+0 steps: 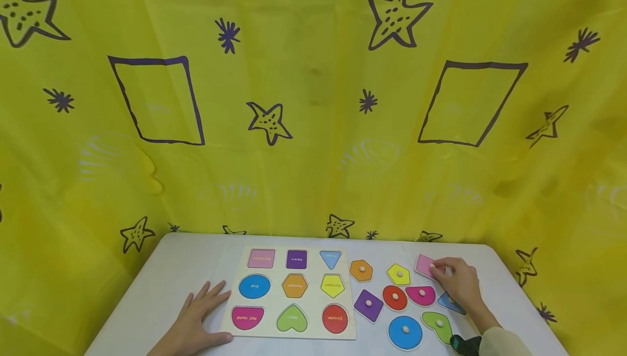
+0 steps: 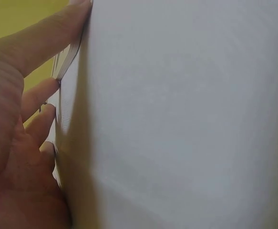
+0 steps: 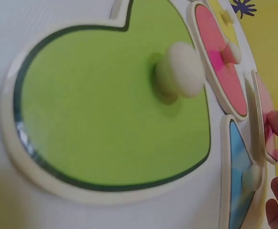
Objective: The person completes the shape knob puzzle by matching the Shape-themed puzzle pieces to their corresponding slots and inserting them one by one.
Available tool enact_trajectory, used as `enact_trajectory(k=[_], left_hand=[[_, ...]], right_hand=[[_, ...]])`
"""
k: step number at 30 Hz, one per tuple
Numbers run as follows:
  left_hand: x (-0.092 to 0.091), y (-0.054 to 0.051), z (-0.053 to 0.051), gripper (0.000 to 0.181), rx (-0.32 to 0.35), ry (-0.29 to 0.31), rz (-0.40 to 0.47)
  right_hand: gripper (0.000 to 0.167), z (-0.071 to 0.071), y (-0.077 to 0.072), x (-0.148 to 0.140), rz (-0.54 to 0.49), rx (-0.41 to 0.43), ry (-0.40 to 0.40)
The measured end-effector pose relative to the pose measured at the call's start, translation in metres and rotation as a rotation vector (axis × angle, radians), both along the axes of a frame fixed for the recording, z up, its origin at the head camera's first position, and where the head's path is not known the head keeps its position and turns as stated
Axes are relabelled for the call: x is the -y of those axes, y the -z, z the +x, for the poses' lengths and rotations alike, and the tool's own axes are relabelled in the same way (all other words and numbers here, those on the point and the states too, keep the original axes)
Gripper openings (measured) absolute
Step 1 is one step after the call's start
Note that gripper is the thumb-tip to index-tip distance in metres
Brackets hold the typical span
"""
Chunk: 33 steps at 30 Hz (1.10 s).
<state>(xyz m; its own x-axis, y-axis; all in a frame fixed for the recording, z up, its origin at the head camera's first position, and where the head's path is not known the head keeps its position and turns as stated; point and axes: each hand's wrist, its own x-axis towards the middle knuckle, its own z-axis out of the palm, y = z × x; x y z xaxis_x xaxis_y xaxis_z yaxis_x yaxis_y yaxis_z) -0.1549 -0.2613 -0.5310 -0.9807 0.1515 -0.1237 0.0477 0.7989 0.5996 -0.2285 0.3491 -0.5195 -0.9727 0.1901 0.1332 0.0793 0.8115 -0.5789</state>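
My left hand (image 1: 196, 320) rests with fingers spread at the left edge of the wooden shape-puzzle board (image 1: 271, 297), its thumb at the board's near left corner. Well to the board's right, level with its far row, my right hand (image 1: 461, 282) pinches the knob of the pink rectangle piece (image 1: 423, 265); I can't tell whether the piece is clear of the table (image 1: 147, 290). Just beside the board's right edge lie the orange hexagon (image 1: 361, 271) and purple square (image 1: 367, 311). Farther right of it are the yellow pentagon (image 1: 398, 280), red circle (image 1: 392, 302), magenta half-round (image 1: 419, 300), blue oval (image 1: 404, 339), green heart (image 1: 443, 335) and blue triangle (image 1: 449, 304), partly hidden by my right hand.
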Motion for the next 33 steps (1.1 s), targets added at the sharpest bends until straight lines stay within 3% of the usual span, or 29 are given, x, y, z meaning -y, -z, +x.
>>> enact_trajectory(k=[5, 12, 18, 33], left_hand=[[0.0, 0.0, 0.0, 0.103, 0.004, -0.003, 0.001], [0.001, 0.001, -0.002, 0.104, 0.008, 0.02, 0.01], [0.003, 0.001, -0.004, 0.105, -0.023, 0.038, 0.0], [0.002, 0.0, -0.003, 0.107, -0.041, 0.042, -0.026]], right_hand=[[0.033, 0.002, -0.006, 0.003, -0.02, -0.021, -0.006], [0.036, 0.002, -0.016, 0.014, -0.131, 0.004, -0.003], [0.038, -0.001, -0.021, 0.029, -0.165, 0.0, -0.004], [0.027, -0.014, -0.03, 0.082, -0.195, -0.046, -0.108]])
